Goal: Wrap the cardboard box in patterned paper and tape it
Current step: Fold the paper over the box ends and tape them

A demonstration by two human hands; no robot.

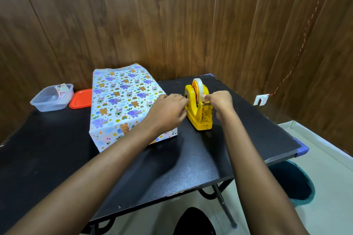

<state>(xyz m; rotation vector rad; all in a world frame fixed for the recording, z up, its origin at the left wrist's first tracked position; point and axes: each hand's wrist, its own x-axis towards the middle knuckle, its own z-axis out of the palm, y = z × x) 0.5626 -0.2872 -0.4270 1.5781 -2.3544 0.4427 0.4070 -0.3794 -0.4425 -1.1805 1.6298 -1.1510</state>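
Note:
The box (122, 101) lies on the black table (172, 168), covered in white paper printed with elephants, bears and rainbows. Paper stands up loose at its far end. Right of it sits a yellow tape dispenser (200, 116) with a roll of clear tape (198, 87). My left hand (168, 110) rests against the dispenser's left side, fingers closed on it, with the forearm crossing the box's near right corner. My right hand (219, 101) pinches the tape end at the dispenser's cutter.
A clear plastic tub (51, 99) with paper scraps and an orange lid (81, 99) sit at the table's back left. Wood-panelled walls close in behind. A teal bin (294, 183) stands on the floor at the right, below the table's corner.

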